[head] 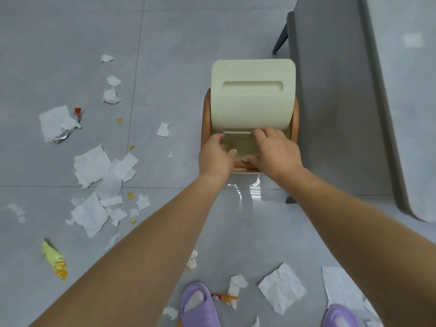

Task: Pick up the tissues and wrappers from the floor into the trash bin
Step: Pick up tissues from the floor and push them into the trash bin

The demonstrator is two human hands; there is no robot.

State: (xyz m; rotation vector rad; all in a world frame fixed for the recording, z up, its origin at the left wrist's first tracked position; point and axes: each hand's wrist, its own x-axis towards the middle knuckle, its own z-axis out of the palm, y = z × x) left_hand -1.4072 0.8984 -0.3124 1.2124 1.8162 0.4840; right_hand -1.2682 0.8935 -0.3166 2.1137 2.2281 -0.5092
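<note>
We rest both hands, left hand [215, 153] and right hand [273, 149], fingers spread empty, on the trash bin [252, 102] rim at frame centre; tissues [92, 166] lie well apart, lower left.

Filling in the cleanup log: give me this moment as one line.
stage: at bin | left hand and right hand: on trash bin rim, empty | lid: raised | tissues, wrappers: on floor

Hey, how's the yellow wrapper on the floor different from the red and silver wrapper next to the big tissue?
The yellow wrapper lies alone on bare tile, nearer the person; the red and silver wrapper lies farther away, partly under a white tissue. The yellow wrapper is pale yellow with orange print; the other is shiny foil with a red end. Both are crumpled and not yet in the trash bin.
</note>
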